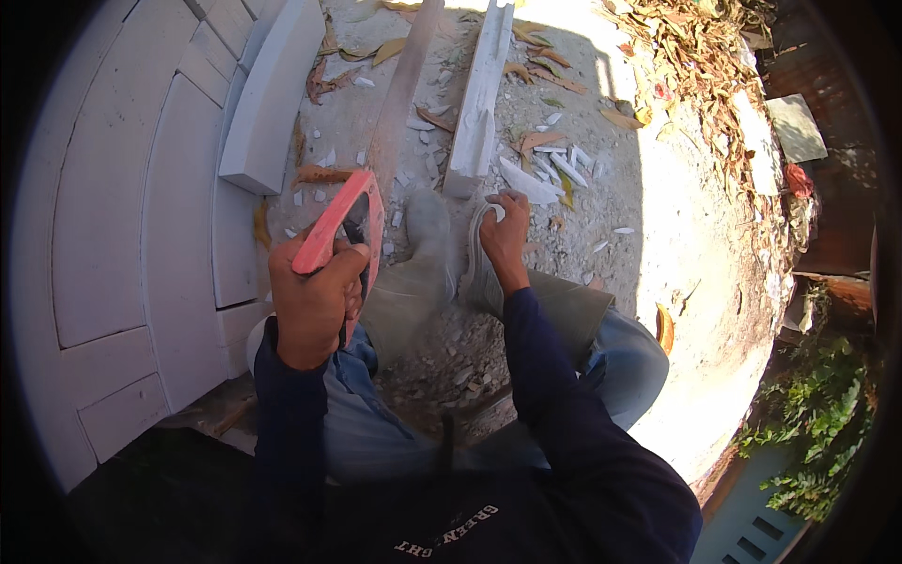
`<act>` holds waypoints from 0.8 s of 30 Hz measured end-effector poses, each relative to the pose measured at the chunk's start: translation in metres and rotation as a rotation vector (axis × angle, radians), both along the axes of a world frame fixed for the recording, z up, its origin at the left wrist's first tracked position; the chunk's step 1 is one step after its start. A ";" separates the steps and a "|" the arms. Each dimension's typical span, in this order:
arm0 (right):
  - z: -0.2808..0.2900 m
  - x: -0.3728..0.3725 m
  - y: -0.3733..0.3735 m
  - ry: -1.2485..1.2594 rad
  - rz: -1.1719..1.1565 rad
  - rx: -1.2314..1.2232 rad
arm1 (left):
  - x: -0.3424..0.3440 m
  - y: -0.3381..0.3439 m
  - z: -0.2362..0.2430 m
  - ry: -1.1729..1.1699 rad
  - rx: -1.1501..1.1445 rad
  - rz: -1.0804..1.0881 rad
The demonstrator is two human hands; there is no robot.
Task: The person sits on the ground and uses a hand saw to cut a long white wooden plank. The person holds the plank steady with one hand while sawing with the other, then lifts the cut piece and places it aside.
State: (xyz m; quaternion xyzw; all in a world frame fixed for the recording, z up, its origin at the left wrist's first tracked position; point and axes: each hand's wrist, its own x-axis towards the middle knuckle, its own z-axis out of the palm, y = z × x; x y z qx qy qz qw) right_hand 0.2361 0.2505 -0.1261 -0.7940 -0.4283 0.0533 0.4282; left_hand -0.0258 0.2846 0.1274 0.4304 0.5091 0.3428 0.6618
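My left hand (319, 289) is closed around the red and black handle (340, 218) of what looks like a hand saw. A long, dusty brown strip (406, 94), apparently its blade, runs forward from the handle. My right hand (505, 232) has its fingers curled over the toe of my dusty right shoe (481, 278); any small thing inside those fingers is hidden. Just ahead of the shoes lies a long white block piece (477, 103) with a lengthwise groove. My left shoe (427, 222) rests flat beside its near end.
Large pale blocks (122, 197) are stacked at the left, one block (272, 99) jutting toward me. White offcuts (531, 181), chips and dry leaves litter the dusty ground. A leaf heap (700, 66) lies at the far right, with a green plant (817, 428) at the lower right.
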 end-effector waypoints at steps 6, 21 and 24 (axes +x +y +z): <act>-0.013 -0.029 -0.030 0.627 -0.045 0.014 | -0.002 -0.107 -0.137 0.116 0.148 -0.044; 0.019 -0.105 -0.041 0.382 0.016 -0.008 | 0.002 -0.170 -0.201 0.497 0.564 -0.241; 0.016 -0.106 -0.045 0.338 0.033 -0.044 | 0.009 -0.184 -0.209 0.426 0.609 -0.185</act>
